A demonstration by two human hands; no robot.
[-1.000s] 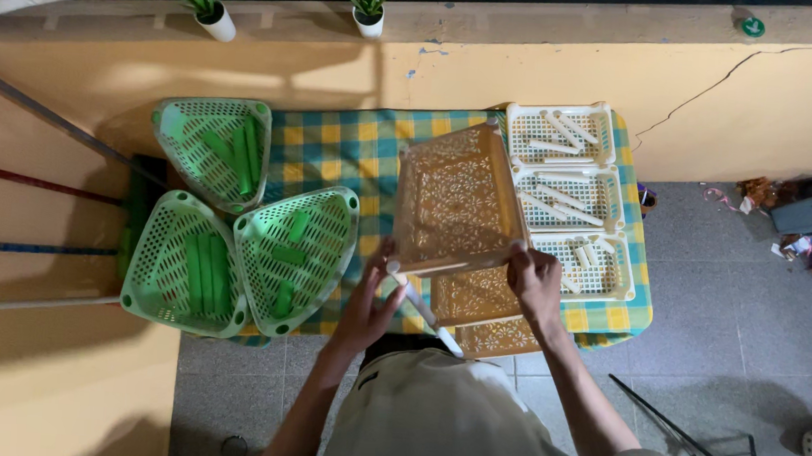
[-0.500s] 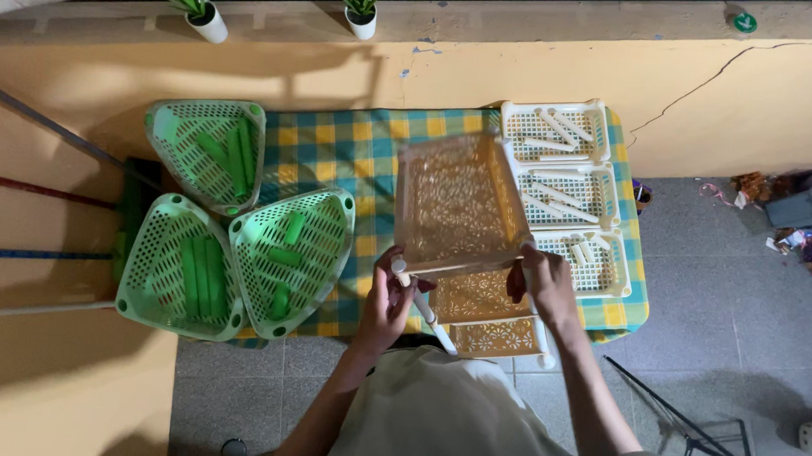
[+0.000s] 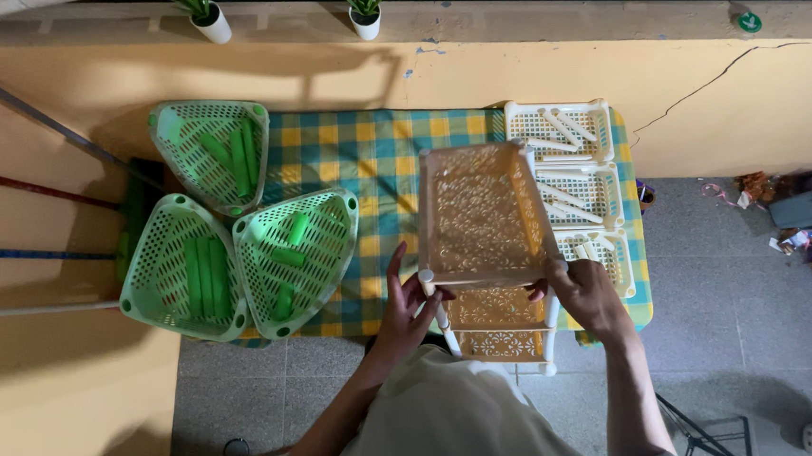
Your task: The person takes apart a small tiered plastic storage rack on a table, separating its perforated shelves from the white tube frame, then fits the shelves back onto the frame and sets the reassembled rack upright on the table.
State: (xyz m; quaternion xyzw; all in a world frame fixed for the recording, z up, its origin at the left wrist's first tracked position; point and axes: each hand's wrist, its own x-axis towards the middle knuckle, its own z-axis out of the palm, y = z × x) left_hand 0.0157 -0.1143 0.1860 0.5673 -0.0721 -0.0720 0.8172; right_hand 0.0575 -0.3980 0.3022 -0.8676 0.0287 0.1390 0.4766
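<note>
Fingers of the left hand (image 3: 408, 304) and right hand (image 3: 584, 293) grip the near corners of a tan lattice tray (image 3: 483, 214) tilted above the checkered worktop (image 3: 373, 159).

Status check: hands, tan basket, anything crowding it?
Left hand and right hand grip the tan basket by its near corners. White trays close beside it.

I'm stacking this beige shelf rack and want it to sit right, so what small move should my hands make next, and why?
Probably lower the top beige tray straight down onto the white posts. The left hand and right hand hold its near corners, and it sits tilted above the lower beige trays, so levelling it first should help the corners line up.
</note>
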